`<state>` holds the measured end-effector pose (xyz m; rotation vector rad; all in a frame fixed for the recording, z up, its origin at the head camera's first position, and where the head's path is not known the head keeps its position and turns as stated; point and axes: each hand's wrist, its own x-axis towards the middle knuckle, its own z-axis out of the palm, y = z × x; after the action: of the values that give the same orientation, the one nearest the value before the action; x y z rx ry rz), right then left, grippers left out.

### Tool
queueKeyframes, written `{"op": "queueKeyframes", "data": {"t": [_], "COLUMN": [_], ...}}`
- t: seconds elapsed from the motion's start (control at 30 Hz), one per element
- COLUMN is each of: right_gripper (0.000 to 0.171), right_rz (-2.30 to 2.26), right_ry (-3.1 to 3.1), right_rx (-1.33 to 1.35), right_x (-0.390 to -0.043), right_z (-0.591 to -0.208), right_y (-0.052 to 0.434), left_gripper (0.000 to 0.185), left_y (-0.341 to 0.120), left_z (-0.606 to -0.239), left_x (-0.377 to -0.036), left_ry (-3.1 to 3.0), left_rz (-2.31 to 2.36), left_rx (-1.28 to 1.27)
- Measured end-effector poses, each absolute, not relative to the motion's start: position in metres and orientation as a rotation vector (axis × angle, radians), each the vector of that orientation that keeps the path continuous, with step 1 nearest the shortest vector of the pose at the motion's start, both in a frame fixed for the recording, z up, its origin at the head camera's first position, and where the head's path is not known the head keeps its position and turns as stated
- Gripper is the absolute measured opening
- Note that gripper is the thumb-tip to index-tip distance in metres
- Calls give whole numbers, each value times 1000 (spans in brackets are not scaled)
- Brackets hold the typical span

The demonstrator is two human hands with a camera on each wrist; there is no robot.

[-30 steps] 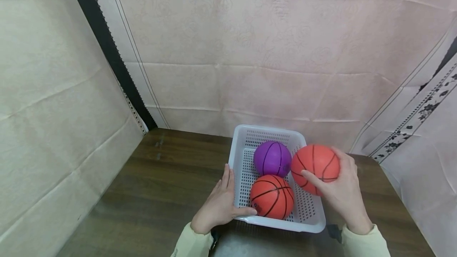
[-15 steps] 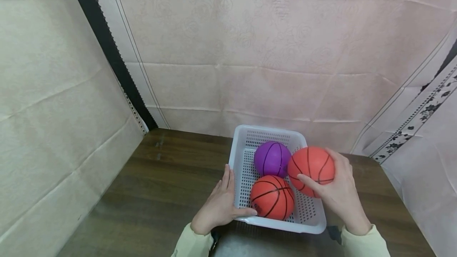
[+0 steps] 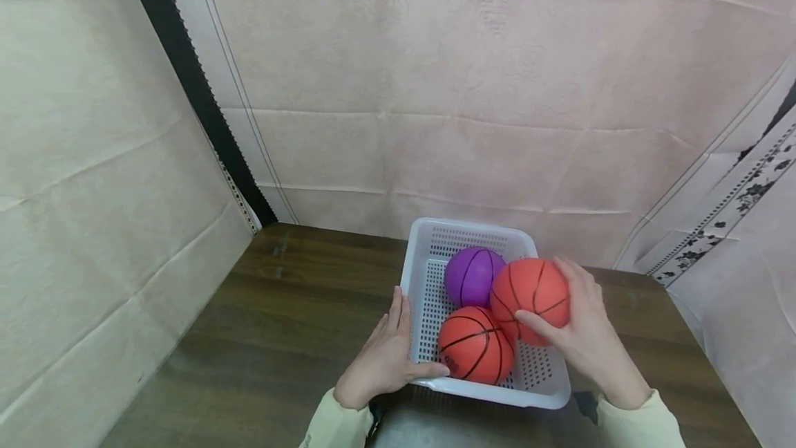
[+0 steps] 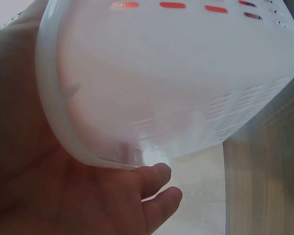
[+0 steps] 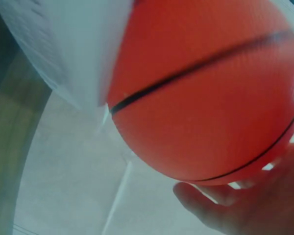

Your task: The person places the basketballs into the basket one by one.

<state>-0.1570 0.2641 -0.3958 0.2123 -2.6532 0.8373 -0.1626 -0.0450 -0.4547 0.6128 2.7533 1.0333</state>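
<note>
A white perforated plastic basket [image 3: 479, 396] stands on the table, in the middle of the head view. My left hand [image 3: 379, 361] rests at its near left corner, straight fingers along the outer wall and thumb over the front rim. In the left wrist view the palm lies against the basket's smooth wall [image 4: 161, 54]. My right hand [image 3: 591, 341] grips an orange-red toy basketball [image 3: 531, 296] from the right, over the basket's right side. Inside are a purple toy basketball [image 3: 469, 274] and a second orange-red one [image 3: 474, 348] nearer to me. The held ball overlaps both in the head view.
The brown wooden table [image 3: 298, 323] extends left and right of the basket. Pale cloth [image 3: 472, 109] hangs behind it, with more cloth on both sides. A black strip [image 3: 199, 88] runs down the left corner.
My right hand has moved left and slightly toward me with the orange-red toy basketball, carrying it further over the basket. The left hand, the basket and the other balls keep their places.
</note>
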Motion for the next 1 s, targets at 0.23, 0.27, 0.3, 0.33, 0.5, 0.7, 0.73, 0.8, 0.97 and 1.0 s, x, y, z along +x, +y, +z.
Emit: {"op": "queueKeyframes", "data": {"t": [0.23,0.27,0.3,0.33,0.5,0.7,0.73,0.8,0.97,1.0], "right_gripper": [102,103,104,104,105,103,102,102,97,96], "right_rz": [837,837,840,842,877,935,931,883,620,596], "right_ry": [-2690,-2689,-2687,-2683,-2644,-2753,-2784,-2820,-2838,-2845], "right_rx": [250,258,265,270,304,352,353,370,371,362], "right_x": [-155,-156,-156,-157,-159,-157,-155,-152,-150,-150], "right_z": [-399,-399,-399,-399,-403,-405,-404,-402,-408,-411], "right_y": [268,267,267,267,265,272,276,283,293,293], "left_gripper": [126,126,126,126,126,127,127,128,127,127], "left_y": [-45,-45,-45,-45,-45,-44,-44,-43,-43,-43], "left_z": [-455,-454,-454,-454,-452,-454,-455,-455,-454,-453], "left_x": [-162,-162,-162,-162,-163,-165,-165,-165,-166,-166], "left_ry": [2757,2759,2759,2757,2751,2763,2761,2752,2733,2731], "left_rz": [1027,1028,1030,1030,1027,1008,1008,1005,994,993], "left_rx": [629,630,630,629,626,621,620,619,596,595]}}
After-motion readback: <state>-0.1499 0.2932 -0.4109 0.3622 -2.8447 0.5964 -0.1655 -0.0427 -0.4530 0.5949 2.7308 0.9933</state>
